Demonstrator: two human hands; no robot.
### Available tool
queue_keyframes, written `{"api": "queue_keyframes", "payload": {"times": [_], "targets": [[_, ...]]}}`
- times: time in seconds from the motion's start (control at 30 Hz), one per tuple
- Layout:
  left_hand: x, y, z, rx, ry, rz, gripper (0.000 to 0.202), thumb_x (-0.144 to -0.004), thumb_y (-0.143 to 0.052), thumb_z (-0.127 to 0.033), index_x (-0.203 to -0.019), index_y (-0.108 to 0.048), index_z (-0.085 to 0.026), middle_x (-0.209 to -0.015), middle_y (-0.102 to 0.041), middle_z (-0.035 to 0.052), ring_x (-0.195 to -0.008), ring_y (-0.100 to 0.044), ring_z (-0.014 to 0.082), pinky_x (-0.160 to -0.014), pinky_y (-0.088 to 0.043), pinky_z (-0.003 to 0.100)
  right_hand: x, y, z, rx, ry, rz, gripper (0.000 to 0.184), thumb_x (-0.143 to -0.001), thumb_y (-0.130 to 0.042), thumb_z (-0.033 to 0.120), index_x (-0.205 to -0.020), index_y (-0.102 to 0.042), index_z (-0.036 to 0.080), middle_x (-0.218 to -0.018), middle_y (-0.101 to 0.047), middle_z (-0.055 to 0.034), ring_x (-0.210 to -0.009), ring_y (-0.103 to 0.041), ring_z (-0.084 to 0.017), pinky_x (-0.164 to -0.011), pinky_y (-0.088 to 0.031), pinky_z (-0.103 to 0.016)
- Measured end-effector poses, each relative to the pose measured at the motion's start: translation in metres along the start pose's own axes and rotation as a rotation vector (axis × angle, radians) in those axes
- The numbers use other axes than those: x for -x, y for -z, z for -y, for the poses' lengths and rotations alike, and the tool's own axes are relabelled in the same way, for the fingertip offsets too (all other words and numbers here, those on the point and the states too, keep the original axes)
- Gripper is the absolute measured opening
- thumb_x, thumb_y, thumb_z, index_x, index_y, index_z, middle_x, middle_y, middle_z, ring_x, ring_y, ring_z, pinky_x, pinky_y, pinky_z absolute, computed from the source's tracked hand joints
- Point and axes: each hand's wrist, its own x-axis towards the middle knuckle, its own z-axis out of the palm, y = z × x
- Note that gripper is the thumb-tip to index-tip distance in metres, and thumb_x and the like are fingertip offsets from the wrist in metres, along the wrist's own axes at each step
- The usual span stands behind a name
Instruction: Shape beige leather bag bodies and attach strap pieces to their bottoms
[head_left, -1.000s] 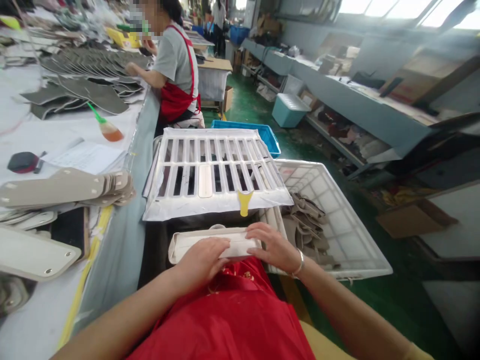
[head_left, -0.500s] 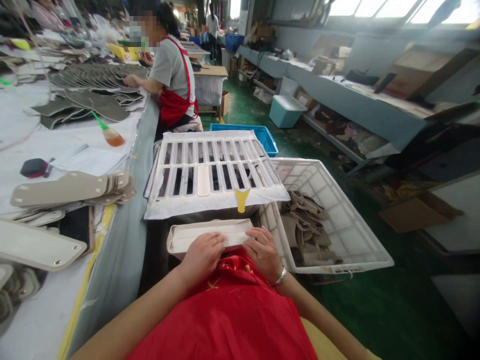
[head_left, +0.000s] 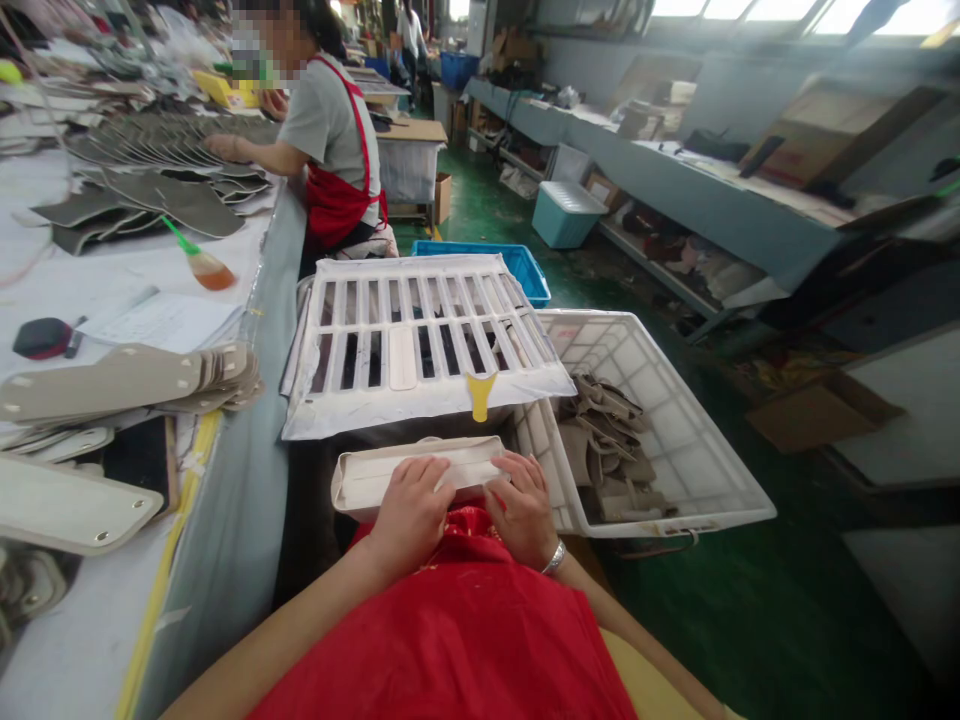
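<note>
1. A red apron [head_left: 442, 640] is covering the wearer's front, between the two forearms.
2. The left hand [head_left: 411, 505] is gripping the cream piece [head_left: 367, 480] near its middle, fingers curling over the top.
3. The right hand [head_left: 525, 505] is gripping the same piece at its right end; a bracelet [head_left: 555, 558] is circling that wrist.
4. The cream piece is lying crosswise just beyond the apron, in front of the slatted rack [head_left: 322, 415].
5. To the left, a cream panel with eyelets [head_left: 75, 505] and a stack of taupe pieces [head_left: 112, 375] are lying on the table [head_left: 82, 620].
6. To the right, a white crate [head_left: 697, 455] is holding grey-brown pieces [head_left: 607, 420].
7. A yellow piece [head_left: 480, 397] is resting at the rack's near edge, and a narrow cream strip [head_left: 403, 357] is lying across its slats.
8. Farther off, a co-worker [head_left: 330, 130] in a red apron is sitting at the table, reaching toward dark pieces [head_left: 172, 140].
</note>
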Motion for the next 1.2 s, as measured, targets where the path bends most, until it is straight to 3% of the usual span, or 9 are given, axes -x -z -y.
{"api": "queue_keyframes", "payload": {"times": [0.2,0.43,0.47,0.57,0.67,0.77,0.87,1.03,1.2], "targets": [[0.002,-0.005,0.009,0.081,-0.028,0.052,0.014,-0.081,-0.046,-0.012,-0.086,-0.058,-0.015,-0.104,-0.057,0.0083,-0.097,-0.048,0.0225,-0.086,-0.040,0.038,0.000,0.001,-0.007,-0.052,0.025,0.013,0.016,-0.083,-0.049,0.021,-0.075,-0.063,0.022,-0.108,-0.059,-0.0045,-0.114,-0.044,-0.020,-0.105,-0.022,-0.044],[-0.008,0.001,0.000,0.029,0.003,0.102,0.015,-0.081,-0.045,-0.013,-0.085,-0.059,-0.018,-0.100,-0.058,0.0074,-0.094,-0.050,0.0229,-0.083,-0.038,0.039,-0.011,0.003,0.000,-0.058,-0.148,0.108,0.005,-0.078,-0.053,0.021,-0.075,-0.057,0.020,-0.115,-0.054,-0.0073,-0.115,-0.040,-0.022,-0.103,-0.022,-0.045],[-0.008,0.002,-0.002,0.008,0.009,0.095,0.016,-0.081,-0.044,-0.013,-0.085,-0.059,-0.018,-0.101,-0.058,0.0074,-0.094,-0.050,0.0233,-0.083,-0.037,0.040,-0.010,0.003,0.001,-0.080,-0.185,0.106,0.005,-0.077,-0.055,0.022,-0.081,-0.056,0.020,-0.116,-0.053,-0.0081,-0.114,-0.041,-0.022,-0.102,-0.025,-0.044],[-0.009,0.004,-0.005,-0.080,0.032,0.072,0.018,-0.083,-0.042,-0.017,-0.086,-0.060,-0.019,-0.106,-0.057,0.0082,-0.096,-0.049,0.0259,-0.081,-0.035,0.041,-0.008,0.003,0.002,-0.102,-0.376,0.036,0.031,-0.068,-0.063,0.029,-0.095,-0.050,0.018,-0.108,-0.053,-0.0093,-0.103,-0.046,-0.021,-0.092,-0.036,-0.038],[-0.012,0.007,-0.003,-0.125,0.037,0.142,0.020,-0.084,-0.039,-0.021,-0.081,-0.059,-0.020,-0.096,-0.057,0.0078,-0.089,-0.050,0.0256,-0.071,-0.036,0.038,-0.003,0.002,-0.002,-0.138,-0.656,0.081,0.036,-0.064,-0.067,0.045,-0.082,-0.050,0.018,-0.081,-0.055,-0.0029,-0.078,-0.051,-0.017,-0.073,-0.042,-0.031],[-0.016,0.008,0.002,-0.099,0.031,0.259,0.022,-0.085,-0.037,-0.024,-0.077,-0.056,-0.019,-0.082,-0.057,0.0061,-0.080,-0.052,0.0242,-0.064,-0.034,0.034,0.003,0.000,-0.005,-0.445,-0.882,0.326,0.041,-0.070,-0.059,0.055,-0.063,-0.051,0.016,-0.057,-0.050,0.0020,-0.055,-0.047,-0.011,-0.054,-0.039,-0.024],[-0.021,0.006,0.009,-0.035,0.045,0.330,0.021,-0.085,-0.037,-0.026,-0.074,-0.053,-0.019,-0.078,-0.057,0.0049,-0.075,-0.053,0.0220,-0.062,-0.034,0.032,0.004,-0.002,-0.002,-0.855,-1.046,0.506,0.046,-0.079,-0.050,0.055,-0.056,-0.050,0.015,-0.045,-0.046,0.0027,-0.040,-0.044,-0.009,-0.041,-0.035,-0.021],[-0.024,0.011,0.015,0.041,0.088,0.337,0.014,-0.081,-0.043,-0.024,-0.072,-0.053,-0.018,-0.077,-0.059,0.0045,-0.074,-0.054,0.0193,-0.065,-0.035,0.030,-0.005,-0.007,0.008,-1.218,-1.253,0.512,0.036,-0.088,-0.044,0.038,-0.065,-0.055,0.013,-0.047,-0.053,0.0016,-0.036,-0.049,-0.008,-0.036,-0.037,-0.019],[-0.028,0.014,0.018,0.096,0.128,0.303,0.012,-0.079,-0.046,-0.022,-0.071,-0.053,-0.018,-0.075,-0.060,0.0039,-0.072,-0.055,0.0205,-0.063,-0.036,0.031,-0.015,-0.011,0.016,-1.352,-1.378,0.436,0.032,-0.090,-0.042,0.031,-0.070,-0.055,0.010,-0.056,-0.058,-0.0017,-0.040,-0.053,-0.007,-0.035,-0.038,-0.016]]}}
